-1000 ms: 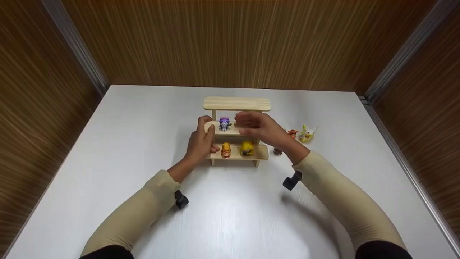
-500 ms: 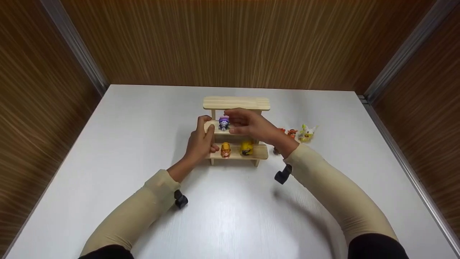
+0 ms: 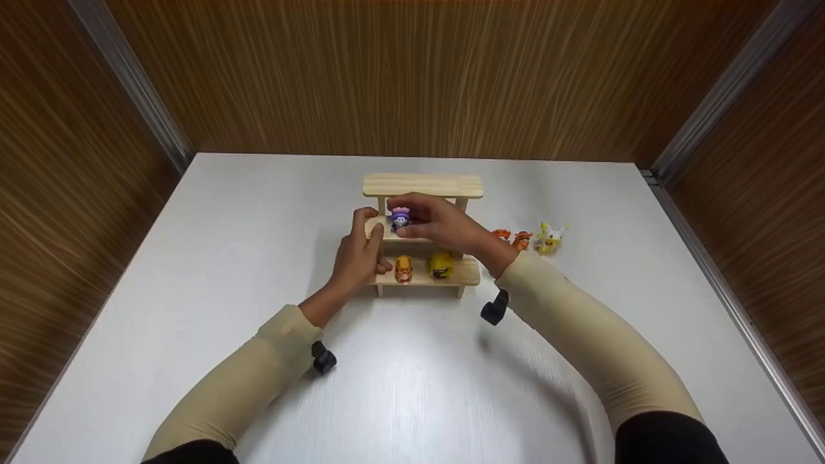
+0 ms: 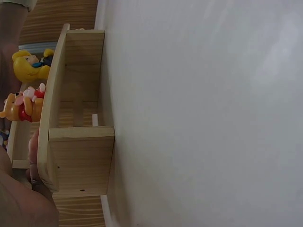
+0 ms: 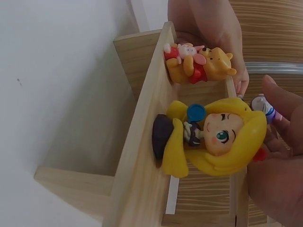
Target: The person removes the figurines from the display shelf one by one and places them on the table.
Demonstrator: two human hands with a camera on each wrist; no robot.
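Note:
A three-tier wooden display shelf stands on the white table. My left hand grips its left end, fingers at the middle and lower tiers. On the middle tier, a purple-hatted figurine is pinched between the thumb and fingers of my right hand; the right wrist view shows part of this figurine between them. The lower tier bears a Winnie-the-Pooh figurine holding a small pink piglet, to the left of a girl figurine with long yellow hair. The left wrist view shows the lower tier's side and legs.
Right of the shelf, two orange figurines stand beside a white-and-yellow figurine on the white table. My right forearm passes in front of this group. Wood-grain panels enclose the table at the back and sides.
My right hand has moved left along the middle tier and closed its thumb and fingers around the purple-hatted figurine. My left hand has kept its grip on the shelf's end.

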